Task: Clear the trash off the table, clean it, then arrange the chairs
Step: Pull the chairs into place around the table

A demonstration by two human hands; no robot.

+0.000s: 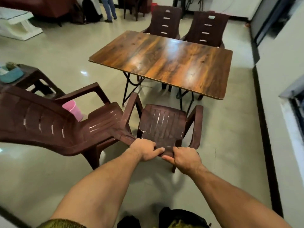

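A brown plastic armchair (162, 122) stands in front of me, its seat facing the wooden table (161, 63). My left hand (144, 149) and my right hand (184, 157) both grip the top of its backrest, side by side. A second brown armchair (54, 125) stands to the left, turned at an angle, its arm touching the first chair. Two more brown chairs (166, 20) (209, 28) sit pushed in at the table's far side. The tabletop is bare and shiny.
A pink bin (73, 109) stands on the floor behind the left chair. A brown stool (32, 78) with a teal cloth is at the left. A white wall with a dark skirting runs along the right. A person's legs (108, 9) stand far back.
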